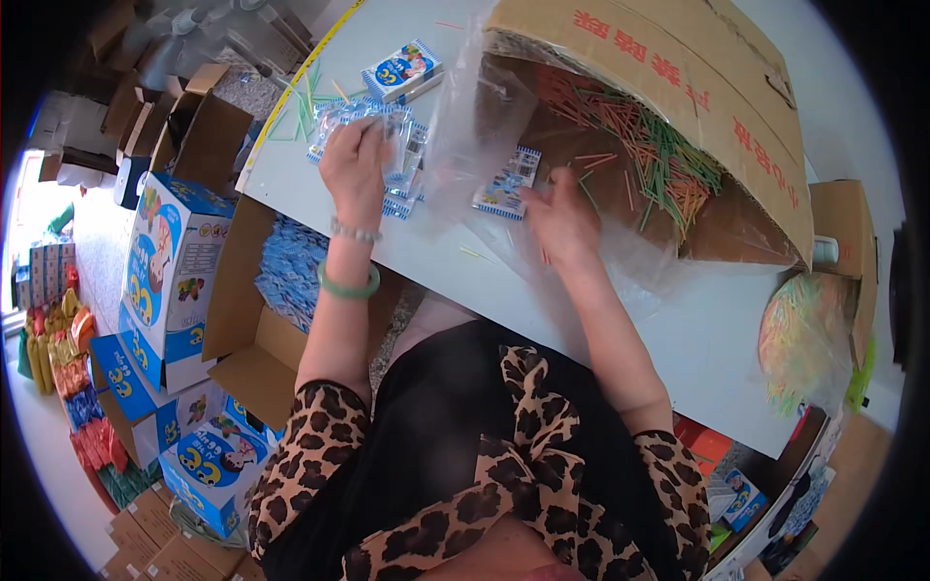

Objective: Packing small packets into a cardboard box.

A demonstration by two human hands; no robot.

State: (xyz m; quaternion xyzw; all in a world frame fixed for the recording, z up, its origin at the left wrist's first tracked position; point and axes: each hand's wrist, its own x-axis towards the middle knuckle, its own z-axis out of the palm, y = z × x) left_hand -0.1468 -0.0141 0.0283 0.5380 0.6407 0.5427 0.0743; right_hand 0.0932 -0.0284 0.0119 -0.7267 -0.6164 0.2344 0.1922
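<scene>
Sleeves (325, 436) in leopard print are nearest; at left, beside the table (717, 358), an open carton (276, 351) holds blue packets (291, 271). Right hand (564, 215) is partly open, thumb and forefinger parted, at the edge of a flat blue-and-white packet (506, 186) on the table. Left hand (353, 165) (green bangle (349, 282) and beaded bracelet (356, 231) on that arm) has fingers bent together over a packet pile (412, 160); whether they grip anything cannot be told, the fingertips being obscured. Clear plastic (465, 126) spreads from a large carton (765, 107) containing loose red and green sticks (668, 155). Just beyond the pile lies a thicker blue-and-white pack (402, 70).
</scene>
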